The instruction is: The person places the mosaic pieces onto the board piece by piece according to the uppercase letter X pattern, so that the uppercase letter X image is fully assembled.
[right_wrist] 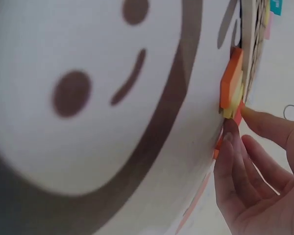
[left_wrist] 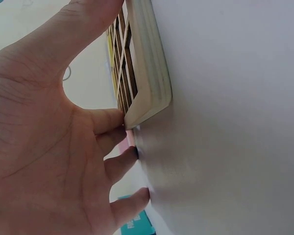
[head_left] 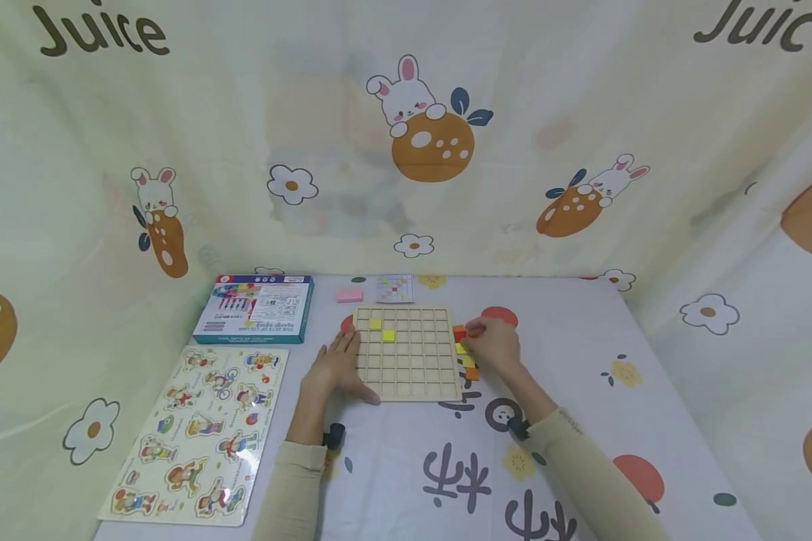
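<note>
A square wooden grid board [head_left: 409,368] lies on the table, with a yellow tile [head_left: 375,324] and another yellow tile [head_left: 389,335] in its upper left cells. My left hand [head_left: 338,368] spans the board's near left corner, fingers along the left side and thumb by the front edge. In the left wrist view its fingers [left_wrist: 130,205] are extended and spread. Right of the board, my right hand [head_left: 497,346] pinches a red tile [right_wrist: 237,116] between thumb and fingertips. Beside it, along the board's edge, lie yellow tiles [head_left: 469,361] and an orange tile [head_left: 472,373].
A puzzle board with cartoon children [head_left: 196,428] lies at the left, below a teal box [head_left: 253,312]. Behind the grid board are a small pink block [head_left: 349,294] and a card with a coloured grid pattern [head_left: 395,288]. A printed curtain [head_left: 338,233] hangs behind the table.
</note>
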Tool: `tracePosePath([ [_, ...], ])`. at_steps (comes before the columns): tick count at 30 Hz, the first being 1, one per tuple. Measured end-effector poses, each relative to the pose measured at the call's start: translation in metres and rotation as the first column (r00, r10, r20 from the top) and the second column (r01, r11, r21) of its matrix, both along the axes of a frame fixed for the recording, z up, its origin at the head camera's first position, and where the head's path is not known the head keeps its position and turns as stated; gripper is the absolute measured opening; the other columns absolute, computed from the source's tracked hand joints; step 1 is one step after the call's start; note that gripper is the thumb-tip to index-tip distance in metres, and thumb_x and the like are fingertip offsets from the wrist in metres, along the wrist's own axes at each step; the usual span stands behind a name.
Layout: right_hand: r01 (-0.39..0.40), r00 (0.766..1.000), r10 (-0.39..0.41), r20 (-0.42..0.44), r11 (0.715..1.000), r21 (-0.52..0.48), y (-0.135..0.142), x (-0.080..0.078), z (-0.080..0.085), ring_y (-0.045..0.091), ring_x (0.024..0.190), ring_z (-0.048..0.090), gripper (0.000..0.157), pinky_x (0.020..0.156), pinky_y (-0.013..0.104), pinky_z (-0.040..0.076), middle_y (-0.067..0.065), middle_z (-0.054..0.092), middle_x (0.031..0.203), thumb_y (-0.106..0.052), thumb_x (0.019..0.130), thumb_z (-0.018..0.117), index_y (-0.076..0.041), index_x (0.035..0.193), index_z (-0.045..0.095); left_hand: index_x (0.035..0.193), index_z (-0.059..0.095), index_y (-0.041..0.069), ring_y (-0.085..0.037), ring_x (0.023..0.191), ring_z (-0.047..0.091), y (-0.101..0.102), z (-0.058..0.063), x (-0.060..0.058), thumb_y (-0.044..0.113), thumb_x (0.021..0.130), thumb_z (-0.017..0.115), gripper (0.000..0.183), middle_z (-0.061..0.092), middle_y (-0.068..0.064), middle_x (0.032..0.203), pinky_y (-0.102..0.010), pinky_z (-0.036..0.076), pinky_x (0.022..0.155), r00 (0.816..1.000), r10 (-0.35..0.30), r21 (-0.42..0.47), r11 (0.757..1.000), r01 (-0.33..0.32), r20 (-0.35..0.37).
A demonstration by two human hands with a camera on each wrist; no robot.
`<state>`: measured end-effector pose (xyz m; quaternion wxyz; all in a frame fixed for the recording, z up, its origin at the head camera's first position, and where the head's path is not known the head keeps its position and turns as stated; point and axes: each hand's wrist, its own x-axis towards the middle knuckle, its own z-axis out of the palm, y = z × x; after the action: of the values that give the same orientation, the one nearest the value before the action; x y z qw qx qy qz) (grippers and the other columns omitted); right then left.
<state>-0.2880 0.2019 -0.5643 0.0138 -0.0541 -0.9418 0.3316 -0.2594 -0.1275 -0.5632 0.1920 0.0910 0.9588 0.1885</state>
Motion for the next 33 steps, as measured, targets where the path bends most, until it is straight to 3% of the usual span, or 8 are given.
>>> tracePosePath([
  [6, 0.001, 0.999, 0.001, -0.054, 0.999, 0.039, -0.007, -0.005, -0.005, 0.028, 0.097, 0.065, 0.033, 0.082, 0.042, 0.057, 0.009, 0.075, 0.114, -0.011, 0.087, 0.082, -0.011, 0.119, 0.076, 0.166, 0.016, 0.0, -0.034, 0.161, 0.007, 0.0, 0.01, 0.006, 0.056, 0.062, 0.098, 0.143, 0.009, -0.015, 0.175, -0.06, 0.009, 0.128, 1.0, -0.005, 0.026, 1.0, 0.006, -0.016],
  [11, -0.009, 0.998, 0.013, -0.059, 0.998, 0.066, -0.011, -0.007, -0.003, 0.026, 0.088, 0.064, 0.028, 0.075, 0.038, 0.054, 0.008, 0.075, 0.106, -0.008, 0.089, 0.08, -0.011, 0.116, 0.076, 0.166, 0.016, 0.0, -0.035, 0.161, 0.007, 0.0, 0.016, 0.009, 0.055, 0.062, 0.098, 0.143, 0.01, -0.015, 0.175, -0.06, 0.01, 0.128, 1.0, -0.001, 0.032, 0.999, 0.001, -0.018],
  [19, 0.012, 0.999, -0.013, -0.046, 1.0, -0.009, -0.009, -0.01, 0.01, 0.025, 0.086, 0.066, 0.023, 0.079, 0.04, 0.057, 0.004, 0.072, 0.094, -0.003, 0.09, 0.069, -0.012, 0.109, 0.077, 0.166, 0.017, 0.0, -0.036, 0.161, 0.008, -0.002, 0.014, 0.007, 0.055, 0.061, 0.099, 0.144, 0.012, -0.016, 0.174, -0.061, 0.01, 0.127, 1.0, 0.0, 0.047, 0.999, 0.002, -0.03],
  [23, 0.022, 0.998, -0.024, -0.059, 0.999, -0.023, -0.01, -0.011, 0.014, 0.023, 0.082, 0.067, 0.02, 0.075, 0.038, 0.055, 0.002, 0.073, 0.088, -0.006, 0.088, 0.074, -0.012, 0.107, 0.078, 0.166, 0.016, 0.001, -0.035, 0.161, 0.007, -0.001, 0.014, 0.007, 0.055, 0.061, 0.098, 0.144, 0.011, -0.016, 0.175, -0.06, 0.01, 0.128, 1.0, 0.0, 0.046, 0.999, 0.001, -0.027],
  [33, -0.099, 0.995, 0.092, -0.045, 0.978, -0.184, -0.026, -0.016, 0.01, 0.02, 0.082, 0.073, 0.025, 0.068, 0.03, 0.056, 0.003, 0.078, 0.094, -0.014, 0.088, 0.085, -0.011, 0.112, 0.079, 0.166, 0.015, 0.002, -0.034, 0.161, 0.006, 0.0, 0.012, 0.005, 0.054, 0.06, 0.099, 0.145, 0.008, -0.015, 0.175, -0.06, 0.009, 0.128, 1.0, 0.008, 0.039, 0.999, -0.008, -0.017],
])
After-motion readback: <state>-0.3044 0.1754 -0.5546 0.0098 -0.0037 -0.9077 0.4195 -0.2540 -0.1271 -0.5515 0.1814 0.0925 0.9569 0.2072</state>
